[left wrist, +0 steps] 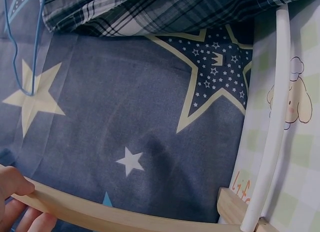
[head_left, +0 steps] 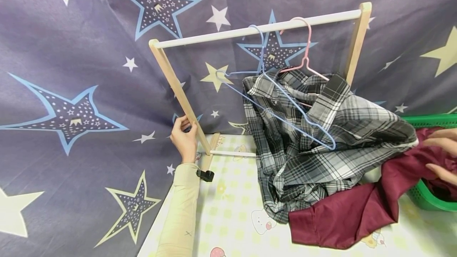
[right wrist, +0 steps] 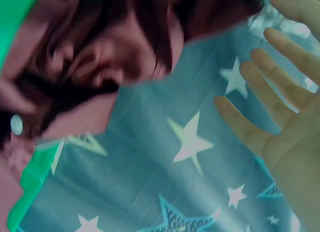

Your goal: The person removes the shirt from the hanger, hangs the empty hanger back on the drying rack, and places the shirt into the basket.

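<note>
A: The dark red satin garment (head_left: pixel 351 213) lies half on the pastel checked tablecloth (head_left: pixel 228 209), half spilling out of the green plastic basket (head_left: pixel 428 199). The right hand (head_left: pixel 440 156) hovers just above it with fingers (right wrist: pixel 260 101) straight and spread, gripping nothing.

B: And the left hand (head_left: pixel 183 140)?

A: It curls round the slanted leg of the small wooden clothes rack (head_left: pixel 176 86), low down.

B: The risk, I'd judge, is the grey plaid shirt (head_left: pixel 321 138). It overlaps the red cloth, so lifting one may drag the other, tugging the pale blue wire hanger (head_left: pixel 285 106) and the pink hanger (head_left: pixel 305 46) off the rail.
</note>
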A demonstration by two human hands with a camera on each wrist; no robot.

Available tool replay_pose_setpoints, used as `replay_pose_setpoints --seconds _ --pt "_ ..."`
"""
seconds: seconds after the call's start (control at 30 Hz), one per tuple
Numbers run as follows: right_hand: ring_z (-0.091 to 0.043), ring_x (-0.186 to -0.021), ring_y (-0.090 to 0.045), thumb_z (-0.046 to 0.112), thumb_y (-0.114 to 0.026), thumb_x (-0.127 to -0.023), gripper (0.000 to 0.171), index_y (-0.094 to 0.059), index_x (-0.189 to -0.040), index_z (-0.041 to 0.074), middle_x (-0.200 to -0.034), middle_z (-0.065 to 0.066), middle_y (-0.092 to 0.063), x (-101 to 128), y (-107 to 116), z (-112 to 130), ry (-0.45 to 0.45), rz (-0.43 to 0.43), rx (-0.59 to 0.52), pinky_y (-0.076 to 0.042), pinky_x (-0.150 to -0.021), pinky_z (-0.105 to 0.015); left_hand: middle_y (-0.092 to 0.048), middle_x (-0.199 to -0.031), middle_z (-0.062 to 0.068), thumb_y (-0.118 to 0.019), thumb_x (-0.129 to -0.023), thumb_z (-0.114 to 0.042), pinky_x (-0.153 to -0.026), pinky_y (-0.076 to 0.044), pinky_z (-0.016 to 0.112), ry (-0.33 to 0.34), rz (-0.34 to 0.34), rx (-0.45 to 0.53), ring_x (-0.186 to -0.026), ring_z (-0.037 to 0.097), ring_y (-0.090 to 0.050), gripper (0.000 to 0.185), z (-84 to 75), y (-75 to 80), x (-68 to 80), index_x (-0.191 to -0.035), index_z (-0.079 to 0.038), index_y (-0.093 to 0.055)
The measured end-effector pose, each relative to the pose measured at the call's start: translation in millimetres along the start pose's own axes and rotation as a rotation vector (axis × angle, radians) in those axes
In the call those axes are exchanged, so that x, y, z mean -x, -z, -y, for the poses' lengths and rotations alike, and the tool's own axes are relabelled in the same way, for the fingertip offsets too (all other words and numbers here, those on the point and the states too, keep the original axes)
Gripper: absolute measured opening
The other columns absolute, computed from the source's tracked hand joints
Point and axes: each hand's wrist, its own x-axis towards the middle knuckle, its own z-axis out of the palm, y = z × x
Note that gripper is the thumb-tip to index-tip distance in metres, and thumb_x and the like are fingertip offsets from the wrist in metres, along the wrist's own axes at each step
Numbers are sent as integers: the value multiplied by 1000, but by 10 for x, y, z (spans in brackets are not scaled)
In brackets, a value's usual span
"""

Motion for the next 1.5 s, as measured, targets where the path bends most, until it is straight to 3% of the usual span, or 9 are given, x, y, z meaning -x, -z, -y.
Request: replay_pose_setpoints --seconds 0.1,0.23,0.33,0.43,0.67,0.8,0.9,1.07,1.5 --pt "9 -117 -38 59 -48 -97 67 -64 -85 -5 -101 1 -59 -266 -11 495 63 4 11 -24 -104 -8 -75 -98 15 -74 -81 2 -86 -56 50 0 0 -1 -88 32 -71 24 -9 0 -4 -104 -3 -74" --pt "-13 -90 -50 60 -35 -100 68 -67 -83 3 -88 -16 -58 -322 -47 750 75 87 169 -29 -91 -15 -75 -98 15 -74 -81 2 -85 -56 49 5 4 0 -88 32 -71 24 -6 -3 -4 -105 -3 -74" --pt "-24 -74 -47 62 -29 -100 67 -68 -85 9 -86 -8 -58 -299 -85 836 78 143 261 -35 -71 -23 -74 -98 15 -74 -81 2 -86 -56 49 6 2 -7 -89 31 -71 24 4 -4 -1 -105 -3 -73" --pt "-17 -73 -47 62 -31 -100 64 -71 -84 13 -84 1 -56 -266 -165 913 99 164 256 -36 -60 -30 -75 -99 15 -74 -81 1 -87 -56 47 5 -1 -14 -90 30 -71 23 5 0 2 -105 -3 -73" --pt "-13 -82 -53 65 -34 -99 62 -72 -90 17 -94 7 -59 -143 -425 1150 106 321 187 -40 -74 -30 -75 -98 15 -74 -81 1 -85 -57 49 -3 -8 -10 -88 30 -71 24 -14 7 0 -104 -3 -74" --pt "-14 -93 -58 65 -65 -84 50 -72 -106 21 -106 9 -60 6 -593 1254 63 447 182 -40 -85 -28 -75 -98 15 -73 -80 2 -84 -57 49 -3 -10 -15 -88 30 -71 25 -13 4 3 -104 -3 -74" --pt "-20 -103 -58 63 -80 -64 70 -68 -120 22 -115 6 -60 120 -712 1291 34 533 176 -38 -89 -31 -75 -98 15 -73 -80 2 -84 -57 50 0 -11 -12 -88 30 -71 24 -14 6 8 -104 -3 -74" --pt "-27 -109 -56 69 -77 -55 90 -63 -131 22 -122 0 -60 247 -847 1276 15 619 152 -43 -87 -43 -75 -98 15 -74 -81 0 -85 -57 48 6 -5 -17 -88 29 -71 24 -16 12 15 -104 -4 -74" --pt "-31 -98 -59 48 -87 -52 70 -70 -113 18 -104 -2 -62 433 -1058 1220 96 557 169 -52 -72 -53 -75 -98 14 -75 -81 0 -86 -57 47 2 -8 -5 -88 28 -71 23 -11 14 24 -104 -4 -74"
